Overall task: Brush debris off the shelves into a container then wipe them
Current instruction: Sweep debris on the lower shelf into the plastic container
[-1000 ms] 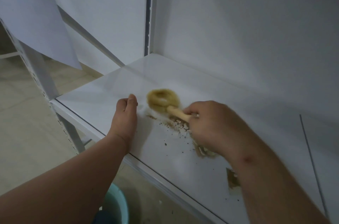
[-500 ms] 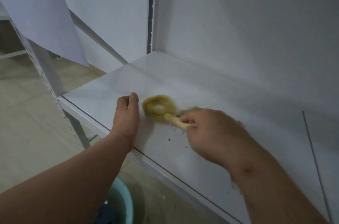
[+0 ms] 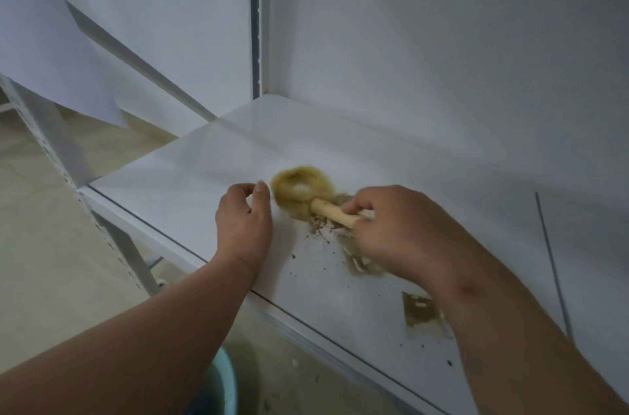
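Note:
A white shelf (image 3: 190, 169) carries brown debris (image 3: 326, 234) near its front middle, with a second patch of debris (image 3: 422, 316) further right. My right hand (image 3: 398, 227) grips the wooden handle of a brush (image 3: 303, 190) whose yellow looped bristles lie on the shelf just left of the debris. My left hand (image 3: 245, 220) rests on the shelf beside the bristles, its fingers curled and holding nothing. A teal container (image 3: 221, 387) stands on the floor below the shelf's front edge, partly hidden by my left forearm.
White wall panels (image 3: 442, 40) close the back of the shelf. A perforated metal upright (image 3: 58, 139) stands at the left corner. White sheets (image 3: 41, 26) hang at the upper left. Beige floor tiles (image 3: 44, 261) lie to the left. A thin seam (image 3: 551, 265) crosses the shelf at right.
The brush swept left and came back right, and the debris pile under my right hand shows again. My left hand's thumb has lifted slightly from its fingers.

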Action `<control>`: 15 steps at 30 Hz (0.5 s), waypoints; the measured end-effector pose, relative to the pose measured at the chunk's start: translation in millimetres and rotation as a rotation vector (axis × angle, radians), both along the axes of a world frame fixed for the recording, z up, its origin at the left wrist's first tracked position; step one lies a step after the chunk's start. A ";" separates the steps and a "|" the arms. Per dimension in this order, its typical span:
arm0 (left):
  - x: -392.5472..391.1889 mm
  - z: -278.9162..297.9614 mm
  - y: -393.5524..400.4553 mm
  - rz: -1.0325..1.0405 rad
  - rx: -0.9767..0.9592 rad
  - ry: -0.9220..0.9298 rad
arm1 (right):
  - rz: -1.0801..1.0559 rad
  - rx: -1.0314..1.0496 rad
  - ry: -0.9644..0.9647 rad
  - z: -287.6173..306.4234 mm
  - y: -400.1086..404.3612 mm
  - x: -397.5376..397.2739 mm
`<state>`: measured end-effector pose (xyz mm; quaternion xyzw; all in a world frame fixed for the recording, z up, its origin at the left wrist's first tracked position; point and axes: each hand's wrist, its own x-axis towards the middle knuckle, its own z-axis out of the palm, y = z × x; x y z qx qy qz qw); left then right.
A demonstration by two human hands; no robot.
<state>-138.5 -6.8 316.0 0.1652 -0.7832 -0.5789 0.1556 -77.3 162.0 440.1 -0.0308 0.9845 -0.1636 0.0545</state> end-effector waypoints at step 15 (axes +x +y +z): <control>-3.1 -10.6 30.6 -0.039 -0.198 -0.068 | -0.170 -0.086 0.019 1.6 57.7 -30.6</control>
